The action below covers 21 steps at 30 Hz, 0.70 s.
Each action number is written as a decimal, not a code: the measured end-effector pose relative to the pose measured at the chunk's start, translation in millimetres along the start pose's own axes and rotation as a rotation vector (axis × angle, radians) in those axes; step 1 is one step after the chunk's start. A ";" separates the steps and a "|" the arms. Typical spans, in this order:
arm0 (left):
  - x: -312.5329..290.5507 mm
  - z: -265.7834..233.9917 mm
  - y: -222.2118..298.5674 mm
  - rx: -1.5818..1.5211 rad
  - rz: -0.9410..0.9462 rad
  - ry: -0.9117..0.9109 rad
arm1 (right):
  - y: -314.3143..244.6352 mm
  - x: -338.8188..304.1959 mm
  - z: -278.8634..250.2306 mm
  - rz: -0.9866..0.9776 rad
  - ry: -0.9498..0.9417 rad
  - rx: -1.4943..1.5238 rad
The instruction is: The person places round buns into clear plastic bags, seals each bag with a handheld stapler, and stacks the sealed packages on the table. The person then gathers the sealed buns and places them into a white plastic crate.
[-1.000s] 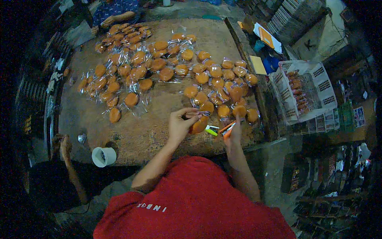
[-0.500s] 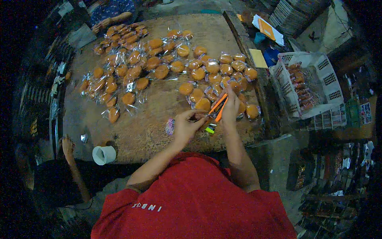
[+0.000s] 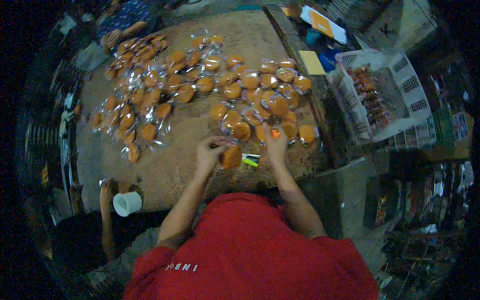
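Observation:
My left hand (image 3: 211,154) is closed in a pinch at the top of a clear plastic wrapper, with a round golden-brown bun (image 3: 232,156) just right of its fingers. My right hand (image 3: 276,147) is wrapped round what looks like an orange stapler (image 3: 275,133); only its orange end shows above the fist. Between the hands, a small lime-green and white object (image 3: 251,160) lies on the wooden table (image 3: 185,145). Beyond my hands spread many wrapped buns (image 3: 242,131), some overlapping.
A white plastic crate (image 3: 416,106) holding wrapped items stands at the right. Near the left front edge is a white tub (image 3: 127,204), beside another person's arm (image 3: 106,210). A second person's hand (image 3: 111,38) rests at the far left, by a heap of buns (image 3: 145,47).
My hands have come apart; the left moved left with a bun now beside it. The orange tool has turned in my right hand, so only its end shows. The view has shifted slightly.

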<state>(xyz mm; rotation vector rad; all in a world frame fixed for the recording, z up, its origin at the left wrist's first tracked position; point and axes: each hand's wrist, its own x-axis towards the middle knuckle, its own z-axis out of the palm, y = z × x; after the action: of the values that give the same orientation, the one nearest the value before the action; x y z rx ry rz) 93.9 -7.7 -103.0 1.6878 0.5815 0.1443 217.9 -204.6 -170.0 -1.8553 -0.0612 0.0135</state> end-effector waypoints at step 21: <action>-6.0 71.9 -77.7 0.537 0.101 -0.024 | 77.0 38.7 -43.4 -0.484 -0.215 -0.809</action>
<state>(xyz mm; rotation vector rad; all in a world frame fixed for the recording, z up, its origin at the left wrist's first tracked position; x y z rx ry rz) 95.2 -67.3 -190.8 2.2376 0.5461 0.0397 261.1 -265.9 -230.8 -2.5874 -0.7581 -0.1718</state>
